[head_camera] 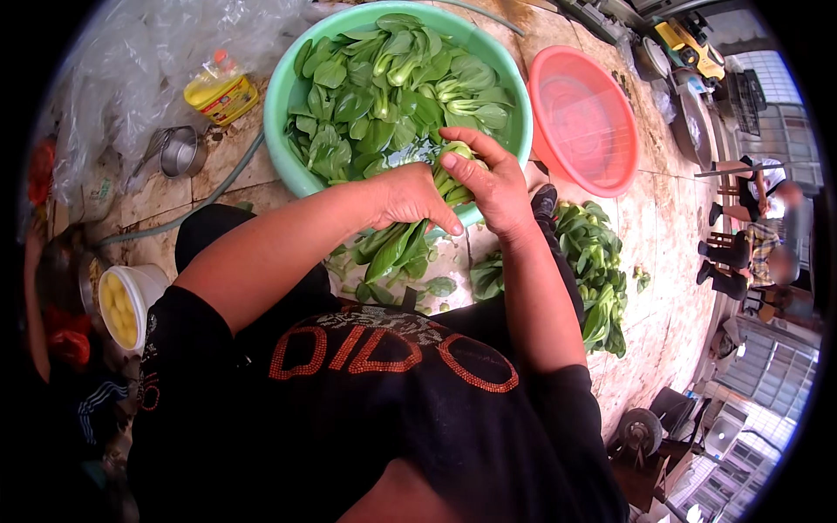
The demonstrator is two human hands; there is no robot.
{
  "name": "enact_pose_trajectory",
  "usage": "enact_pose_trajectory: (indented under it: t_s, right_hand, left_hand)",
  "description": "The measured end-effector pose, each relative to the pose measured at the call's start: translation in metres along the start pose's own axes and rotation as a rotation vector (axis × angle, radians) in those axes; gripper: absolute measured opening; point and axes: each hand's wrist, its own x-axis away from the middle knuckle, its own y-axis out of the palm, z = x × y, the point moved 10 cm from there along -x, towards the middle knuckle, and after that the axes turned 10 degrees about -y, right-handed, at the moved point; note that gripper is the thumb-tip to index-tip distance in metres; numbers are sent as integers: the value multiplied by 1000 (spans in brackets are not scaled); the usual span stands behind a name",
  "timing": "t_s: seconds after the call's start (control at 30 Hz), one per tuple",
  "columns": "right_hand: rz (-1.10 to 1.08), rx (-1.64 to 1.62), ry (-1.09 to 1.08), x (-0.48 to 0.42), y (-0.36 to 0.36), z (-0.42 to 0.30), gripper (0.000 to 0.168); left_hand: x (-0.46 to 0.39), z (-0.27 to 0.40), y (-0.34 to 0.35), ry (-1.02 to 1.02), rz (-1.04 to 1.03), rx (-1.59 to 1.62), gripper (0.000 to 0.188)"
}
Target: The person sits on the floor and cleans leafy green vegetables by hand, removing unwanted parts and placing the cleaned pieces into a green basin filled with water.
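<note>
My left hand (pixel 415 199) is closed around the stalks of a head of bok choy (pixel 386 252), its leaves hanging down below the fist. With thumb and fingers, my right hand (pixel 484 176) grips the pale base of the same bok choy. Both hands are over the near rim of a large green plastic basin (pixel 281 157), which holds water and many bok choy heads (pixel 399 62). To the right of my right forearm, more bok choy (pixel 598 281) lies piled on the floor. Loose leaves (pixel 439 286) are scattered on the tiles between my legs.
A red plastic basin (pixel 582 118) touches the green one's right side. Further left are a yellow tub (pixel 222 98), a metal pot (pixel 182 153), a hose (pixel 225 186) and a white bucket of yellow round items (pixel 137 281). Two people (pixel 758 242) sit far right; another person's arm (pixel 36 294) shows far left.
</note>
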Motion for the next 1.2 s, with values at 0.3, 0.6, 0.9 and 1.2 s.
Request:
enact_pose_trajectory:
  t_s: [0.3, 0.6, 0.9, 1.2]
  right_hand:
    - [139, 115, -126, -3, -20, -12, 18]
    - [17, -45, -58, -2, -11, 7, 23]
    - [131, -359, 90, -3, -28, 25, 33]
    - [-79, -247, 11, 8, -2, 14, 18]
  left_hand:
    - [9, 19, 7, 121, -75, 97, 51]
    - [4, -11, 11, -43, -113, 93, 31]
    - [13, 26, -1, 120, -236, 445, 18]
    - [21, 29, 19, 177, -566, 503, 27]
